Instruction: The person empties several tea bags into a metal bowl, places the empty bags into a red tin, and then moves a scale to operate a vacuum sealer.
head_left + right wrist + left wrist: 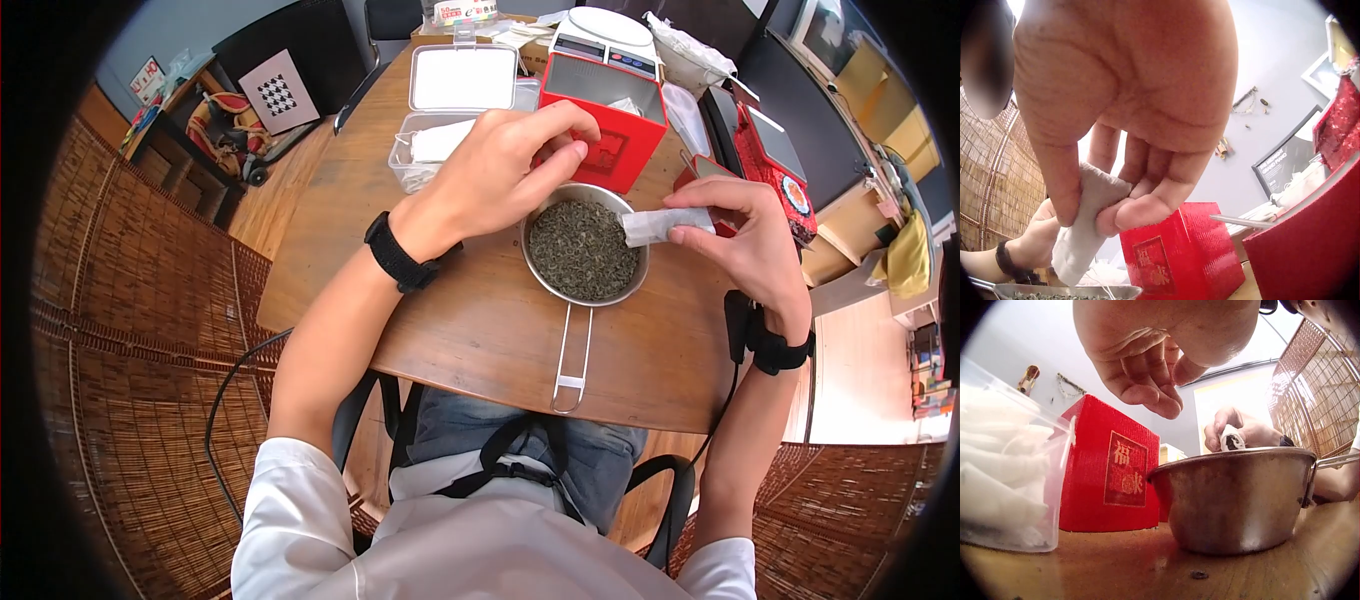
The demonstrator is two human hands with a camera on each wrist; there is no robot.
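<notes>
Right hand (745,245) fingers (1141,206) pinch a small white tea bag (660,224), mouth toward the left, over the right rim of the steel cup (585,250) of loose tea. Left hand (500,175) fingers (1147,390) are bunched tight at the cup's far-left rim; can't tell if they hold a pinch of leaves. Reads as the filling step: next move needs the bag's mouth opened and leaves dropped in. Red box (605,125) stands just beyond the cup, clear tub of bags (440,140) far left on the tabletop (480,330).
</notes>
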